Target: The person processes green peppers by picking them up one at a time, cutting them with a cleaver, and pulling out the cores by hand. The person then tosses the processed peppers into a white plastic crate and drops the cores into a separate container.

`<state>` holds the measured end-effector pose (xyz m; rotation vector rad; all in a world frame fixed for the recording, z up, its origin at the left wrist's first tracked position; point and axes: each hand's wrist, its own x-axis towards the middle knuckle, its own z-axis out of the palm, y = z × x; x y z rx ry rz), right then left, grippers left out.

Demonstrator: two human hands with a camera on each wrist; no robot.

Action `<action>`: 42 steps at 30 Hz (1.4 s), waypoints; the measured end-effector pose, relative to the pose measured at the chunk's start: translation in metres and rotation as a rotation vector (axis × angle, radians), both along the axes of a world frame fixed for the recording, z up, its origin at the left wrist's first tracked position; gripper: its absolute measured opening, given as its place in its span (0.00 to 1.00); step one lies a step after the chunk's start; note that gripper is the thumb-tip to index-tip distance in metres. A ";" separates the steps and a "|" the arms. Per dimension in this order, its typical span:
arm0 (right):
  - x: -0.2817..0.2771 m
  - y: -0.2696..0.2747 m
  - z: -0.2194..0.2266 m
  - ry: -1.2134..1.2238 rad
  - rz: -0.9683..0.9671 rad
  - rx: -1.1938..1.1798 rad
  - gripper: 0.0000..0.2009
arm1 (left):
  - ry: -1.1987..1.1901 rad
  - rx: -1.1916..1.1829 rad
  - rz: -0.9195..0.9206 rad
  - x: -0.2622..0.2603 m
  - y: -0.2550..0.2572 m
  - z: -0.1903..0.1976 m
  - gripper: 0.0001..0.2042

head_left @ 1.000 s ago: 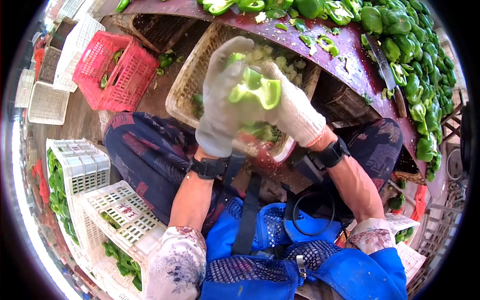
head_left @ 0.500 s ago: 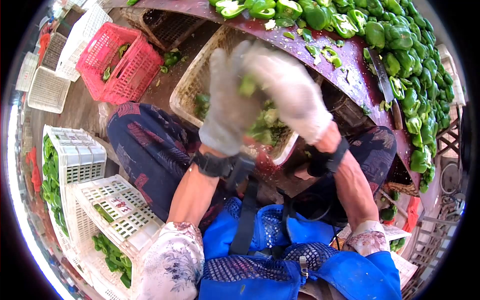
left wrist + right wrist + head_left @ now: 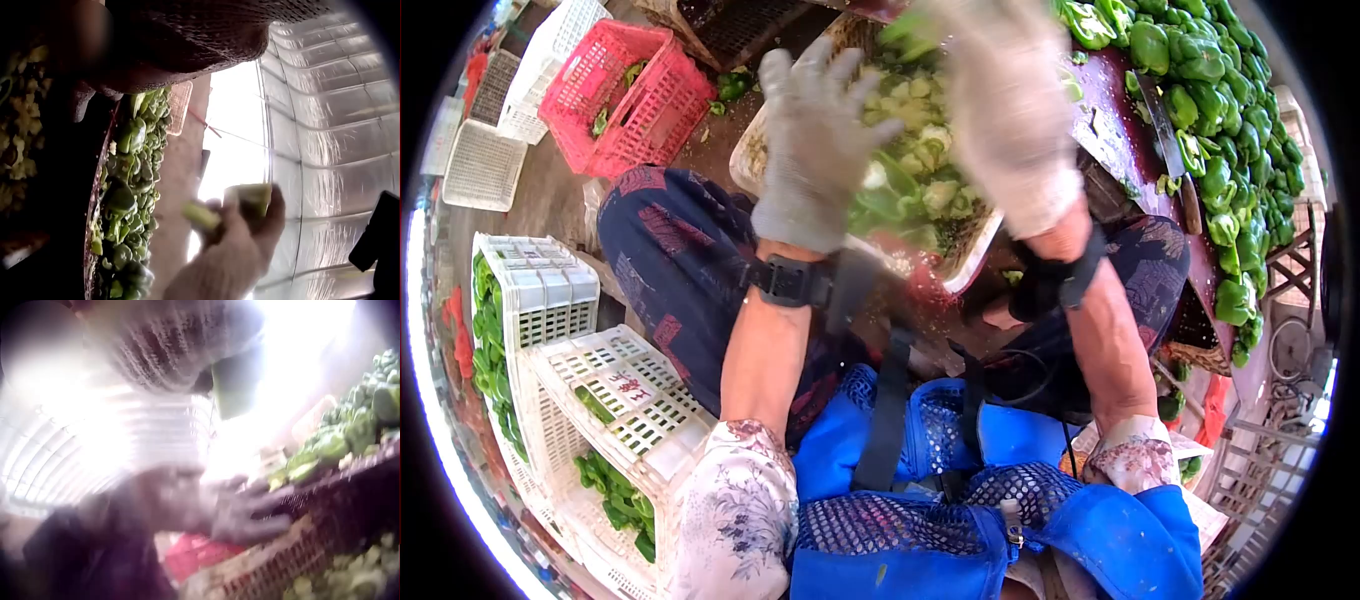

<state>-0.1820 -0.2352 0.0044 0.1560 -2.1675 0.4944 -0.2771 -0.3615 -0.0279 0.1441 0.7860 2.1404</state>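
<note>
My left hand, in a grey-coated glove, is open with its fingers spread above the left side of a dirty white crate. My right hand, in a pale knit glove, is blurred over the crate's right side. Its fingers hold cut green bell pepper pieces, seen in the left wrist view; one green pepper piece also shows in the right wrist view. Pale pepper cores and cut green pepper lie in the crate under the hands.
Whole and halved green peppers heap on the purple tabletop at the right. A knife lies at its edge. A red basket stands at left; white crates with green peppers stand lower left.
The hands came together around a halved green pepper, then moved apart. My left hand has let go and opened; my right hand has swung up and forward with pepper pieces.
</note>
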 end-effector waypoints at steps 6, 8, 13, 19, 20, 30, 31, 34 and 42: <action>-0.020 -0.017 -0.026 -0.072 0.057 -0.297 0.22 | 0.323 -0.384 -0.093 -0.005 -0.018 -0.007 0.25; -0.023 -0.027 0.002 -0.143 0.142 -0.701 0.22 | -0.046 -0.124 -0.101 -0.006 -0.017 0.000 0.26; -0.014 -0.089 0.044 -0.488 0.446 -0.211 0.17 | -0.127 -0.168 0.114 -0.011 -0.029 -0.023 0.25; -0.047 -0.056 0.005 -0.490 0.339 -0.187 0.14 | -0.217 -0.106 0.174 -0.041 -0.049 -0.063 0.21; -0.063 -0.034 -0.016 -0.544 0.169 -0.079 0.14 | -0.216 -0.122 0.197 -0.045 -0.046 -0.072 0.21; -0.059 -0.026 -0.178 -1.113 -0.193 0.460 0.10 | -0.225 -0.552 0.183 -0.021 -0.013 -0.126 0.25; -0.055 -0.024 -0.173 -1.111 -0.195 0.445 0.09 | -0.246 -0.549 0.230 -0.017 -0.010 -0.122 0.23; -0.052 -0.004 -0.174 -1.073 -0.156 0.368 0.13 | -0.271 -0.617 0.267 -0.016 -0.007 -0.112 0.20; -0.034 0.039 -0.096 -0.757 -0.408 -0.097 0.18 | 0.043 -0.413 0.083 -0.023 -0.008 -0.079 0.34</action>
